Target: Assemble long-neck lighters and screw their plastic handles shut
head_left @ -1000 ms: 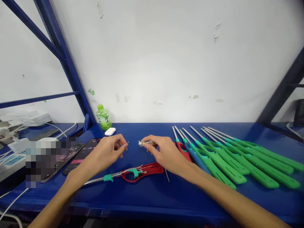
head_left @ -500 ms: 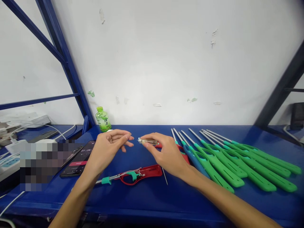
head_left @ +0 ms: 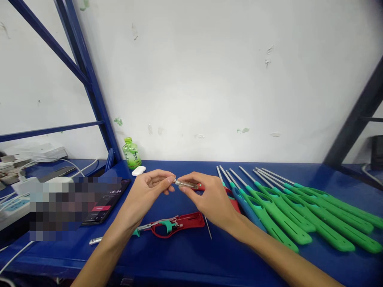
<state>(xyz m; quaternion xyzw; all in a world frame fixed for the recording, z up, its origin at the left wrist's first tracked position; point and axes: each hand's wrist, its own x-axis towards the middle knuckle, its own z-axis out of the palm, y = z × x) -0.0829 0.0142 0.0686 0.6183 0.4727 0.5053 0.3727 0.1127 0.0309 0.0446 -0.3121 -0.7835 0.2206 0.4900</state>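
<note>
Between the thumb and fingers of my right hand (head_left: 209,195) is a small clear tube (head_left: 188,184) with a pale tip at its left end and red at its right end. My left hand (head_left: 154,187) is closed in a pinch at that tip; whether it grips the tip itself or a tiny part there is too small to tell. Below both hands lies an opened red gas lighter (head_left: 191,218), its wires, green trigger and metal barrel exposed. Beside it a thin metal rod (head_left: 208,228) rests on the blue table (head_left: 179,255).
Several green long-necked lighters (head_left: 295,215) lie fanned out on the right, with a blue one (head_left: 247,207) and a red one (head_left: 233,199) beside them. At the left are a phone (head_left: 104,205), a white case (head_left: 139,171), a green bottle (head_left: 132,153) and a power strip (head_left: 13,207).
My left hand has moved right, from apart to pinching at the tube's tip. The right hand still holds the tube. The view has shifted slightly, showing the white case more fully.
</note>
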